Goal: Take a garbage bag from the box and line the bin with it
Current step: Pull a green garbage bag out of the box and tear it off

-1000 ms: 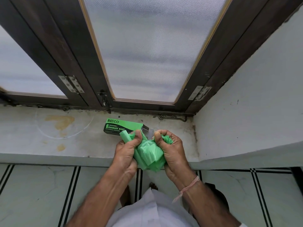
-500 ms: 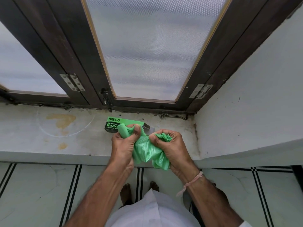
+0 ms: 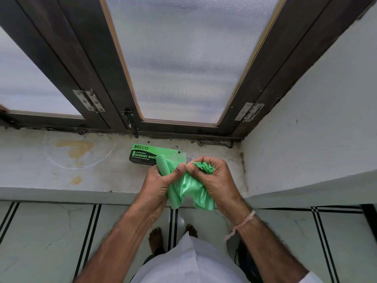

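A green and black garbage bag box lies on the white window sill, just beyond my hands. My left hand grips a green roll of garbage bags, which sticks out above and below the fist. My right hand is closed on a bunched green garbage bag that stretches from the roll. The thumbs of both hands meet at the middle. The bag's loose end hangs below the hands. No bin can be made out for certain.
A dark-framed window with frosted panes stands behind the sill. A white wall closes the right side. Below lie a tiled floor with black stripes and my bare feet. A dark object sits by my right leg.
Both hands have worked along the green plastic. More of the roll now shows above my left fist, and the bag hangs a little lower beneath the hands.
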Motion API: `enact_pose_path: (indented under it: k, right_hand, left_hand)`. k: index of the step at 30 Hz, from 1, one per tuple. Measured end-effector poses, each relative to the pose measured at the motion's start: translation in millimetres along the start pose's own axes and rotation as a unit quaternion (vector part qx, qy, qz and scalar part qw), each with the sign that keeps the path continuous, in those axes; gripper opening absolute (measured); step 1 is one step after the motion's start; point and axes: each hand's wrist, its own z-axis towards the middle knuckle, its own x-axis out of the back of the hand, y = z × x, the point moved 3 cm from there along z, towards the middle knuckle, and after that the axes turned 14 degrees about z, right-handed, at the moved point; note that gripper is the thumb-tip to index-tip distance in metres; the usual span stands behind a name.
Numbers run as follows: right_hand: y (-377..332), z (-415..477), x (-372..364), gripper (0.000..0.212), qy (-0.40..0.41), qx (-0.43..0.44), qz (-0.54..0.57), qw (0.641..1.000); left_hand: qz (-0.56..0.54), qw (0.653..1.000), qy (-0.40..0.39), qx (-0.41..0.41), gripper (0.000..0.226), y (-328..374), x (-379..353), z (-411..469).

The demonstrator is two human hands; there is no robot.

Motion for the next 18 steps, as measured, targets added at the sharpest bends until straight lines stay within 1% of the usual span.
enact_pose_path:
  k: [3, 6, 9, 12, 16, 18]
  right_hand:
    - [-3, 0, 3, 0.013, -0.019, -0.023, 0.016, 0.999]
    - [-6, 1, 4, 0.019, -0.045, -0.039, 0.0, 0.998]
    - [-7, 1, 5, 0.018, -0.046, -0.041, -0.01, 0.998]
    - [-3, 1, 2, 0.015, -0.038, -0.026, -0.005, 0.999]
    - [4, -3, -4, 0.003, -0.005, 0.008, 0.029, 1.0]
    - [7, -5, -7, 0.007, 0.012, 0.016, 0.062, 0.998]
  left_hand:
    - [0.014, 1.0, -0.005, 0.006, 0.039, 0, 4, 1]
    - [0.025, 0.999, 0.026, -0.003, 0.037, 0, 7, 2]
    - [0.018, 0.998, 0.057, -0.015, 0.028, 1, 5, 0]
    - [-0.026, 0.997, 0.07, -0.013, 0.024, 2, 1, 0]
    - [-0.095, 0.993, 0.069, 0.011, 0.021, 0, -5, 3]
    - [-0.119, 0.99, 0.068, 0.03, 0.022, -2, -8, 5]
